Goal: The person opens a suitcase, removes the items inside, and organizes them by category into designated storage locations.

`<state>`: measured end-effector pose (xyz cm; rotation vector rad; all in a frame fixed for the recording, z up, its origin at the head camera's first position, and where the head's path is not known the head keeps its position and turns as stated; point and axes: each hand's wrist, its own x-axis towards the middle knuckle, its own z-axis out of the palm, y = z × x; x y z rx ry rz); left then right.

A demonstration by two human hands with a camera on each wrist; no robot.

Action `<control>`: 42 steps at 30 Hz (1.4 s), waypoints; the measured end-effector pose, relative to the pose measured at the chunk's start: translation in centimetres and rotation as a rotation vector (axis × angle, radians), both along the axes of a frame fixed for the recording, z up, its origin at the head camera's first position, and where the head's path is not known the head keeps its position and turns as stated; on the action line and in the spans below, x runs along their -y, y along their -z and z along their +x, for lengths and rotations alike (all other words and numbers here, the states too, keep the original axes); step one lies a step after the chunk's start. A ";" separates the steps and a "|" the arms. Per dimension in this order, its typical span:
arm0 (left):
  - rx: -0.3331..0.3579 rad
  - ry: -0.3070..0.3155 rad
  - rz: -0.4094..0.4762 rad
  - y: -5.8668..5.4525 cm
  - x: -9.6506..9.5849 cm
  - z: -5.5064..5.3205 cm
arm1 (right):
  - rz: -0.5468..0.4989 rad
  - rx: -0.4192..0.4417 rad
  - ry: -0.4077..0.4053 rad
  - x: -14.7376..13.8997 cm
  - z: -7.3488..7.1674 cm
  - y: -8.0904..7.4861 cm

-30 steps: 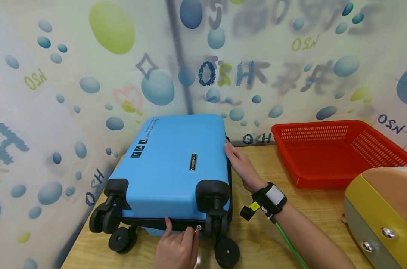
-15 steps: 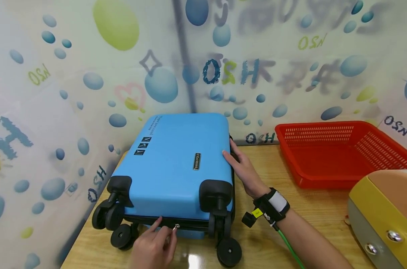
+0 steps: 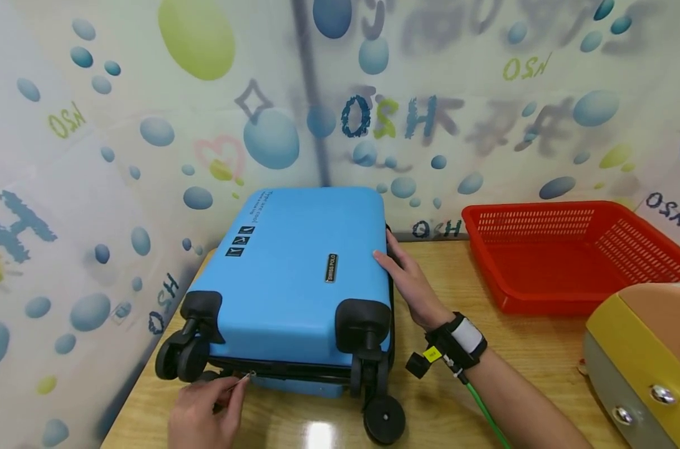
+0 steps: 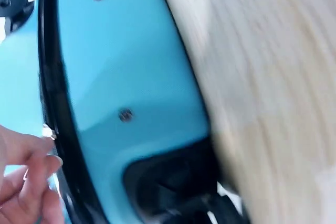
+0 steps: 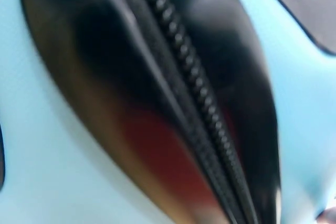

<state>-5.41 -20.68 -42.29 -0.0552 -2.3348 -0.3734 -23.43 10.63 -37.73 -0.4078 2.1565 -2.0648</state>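
Observation:
A light blue hard-shell suitcase (image 3: 295,249) lies flat, its wheeled end towards me. At that end my left hand (image 3: 202,411) pinches a metal zipper pull (image 3: 252,373) near the left wheels. The left wrist view shows the same zipper pull (image 4: 48,131) at the fingertips, beside the black seam. My right hand (image 3: 413,287) rests against the suitcase's right side, thumb on the top shell and fingers along the edge, partly hidden. In the right wrist view, closed zipper teeth (image 5: 194,72) run along the black trim.
A red plastic basket (image 3: 542,299) stands at the back right of the wooden table (image 3: 435,399). Nearer, a yellow and grey rounded case (image 3: 643,355) with metal studs sits at the right edge. A patterned wall sheet (image 3: 329,75) hangs right behind the suitcase.
My left hand has slid leftwards along the near end with the zipper pull, from the right wheels towards the left ones. My right thumb has shifted onto the top shell.

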 end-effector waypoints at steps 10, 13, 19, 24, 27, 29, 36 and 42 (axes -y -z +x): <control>-0.030 -0.102 0.257 1.3 1.2 -0.2 | 0.009 0.009 -0.010 0.0 0.0 -0.1; 0.032 -0.063 0.328 0.9 1.5 -0.4 | 0.005 0.009 -0.005 0.0 0.0 -0.1; 0.213 -0.016 0.378 0.1 2.4 -0.7 | -0.009 0.009 -0.014 0.3 0.1 -0.1; 0.240 -0.062 0.389 0.3 3.2 -1.0 | -0.016 0.016 -0.014 0.4 0.1 -0.1; 0.246 -0.098 0.437 0.6 3.8 -1.3 | -0.016 0.014 -0.008 0.3 0.1 0.0; 0.273 -0.114 0.483 0.9 4.3 -1.5 | -0.014 0.017 -0.001 0.2 0.2 0.0; 0.405 -0.093 0.534 0.9 6.8 -2.1 | -0.006 0.048 0.014 0.0 0.2 0.1; 0.473 0.106 0.538 1.4 9.4 -2.4 | -0.009 0.037 0.012 0.1 0.1 0.0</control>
